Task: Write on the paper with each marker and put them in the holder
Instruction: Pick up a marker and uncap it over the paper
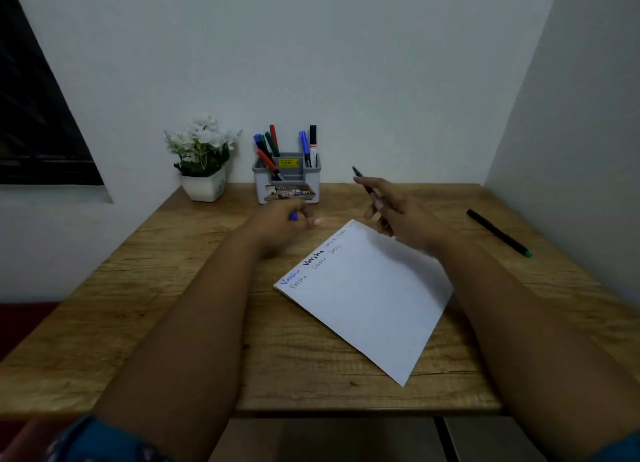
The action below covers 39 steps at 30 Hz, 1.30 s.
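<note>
Where the wooden counter (180,288) lies nearest, a white paper (374,298) set askew, one corner toward the viewer, long edges running near-right to far-left. Along its far-left edge, "Varsha" written several times, in blue, bold black and thinner strokes. Above the paper, left hand (287,219) curled round a small blue cap (293,216); right hand (394,208) gripping a dark marker (367,187), tip aimed up and far-left. Well apart to the right, flat on the counter, a black marker with green end (498,233), long axis running far-left to near-right. Against the wall, a grey holder (287,182) bearing a yellow sticker and a label reading "OP", with red, green, blue and black markers (273,146) upright or leaning. Beside it, a white flower pot (204,184).
</note>
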{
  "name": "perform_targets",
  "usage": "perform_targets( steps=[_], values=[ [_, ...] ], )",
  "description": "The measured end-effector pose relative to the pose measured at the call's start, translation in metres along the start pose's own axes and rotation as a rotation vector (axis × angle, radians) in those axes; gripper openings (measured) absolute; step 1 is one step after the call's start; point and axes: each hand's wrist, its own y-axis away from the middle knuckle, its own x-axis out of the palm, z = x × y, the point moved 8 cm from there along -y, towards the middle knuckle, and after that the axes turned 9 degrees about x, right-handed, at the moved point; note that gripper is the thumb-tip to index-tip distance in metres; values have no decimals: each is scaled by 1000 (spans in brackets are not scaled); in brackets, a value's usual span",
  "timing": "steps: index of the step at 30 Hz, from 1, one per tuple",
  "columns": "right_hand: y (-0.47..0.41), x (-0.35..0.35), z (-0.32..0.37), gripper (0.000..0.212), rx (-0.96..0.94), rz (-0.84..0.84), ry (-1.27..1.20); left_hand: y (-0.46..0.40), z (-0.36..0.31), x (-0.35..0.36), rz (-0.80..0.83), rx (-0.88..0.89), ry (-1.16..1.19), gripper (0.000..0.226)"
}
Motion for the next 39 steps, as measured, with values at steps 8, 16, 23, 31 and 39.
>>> perform_targets(
  steps=[8, 16, 23, 31, 39],
  values=[
    [-1, 1, -23, 41, 209, 15, -537, 3, -13, 32, 315, 99, 5, 58],
    [-10, 26, -29, 42, 316, -41, -830, 3, -12, 37, 380, 115, 48, 55],
    [-7, 37, -24, 16, 194, -15, -277, 5, -12, 39, 477, 94, -62, 52],
    [-5, 40, -20, 17, 121, 6, -60, 5, -8, 38, 478, 101, -55, 53],
    [-6, 43, -14, 6, 65, -13, 135, 3, -5, 39, 481, 89, -38, 53]
  ],
)
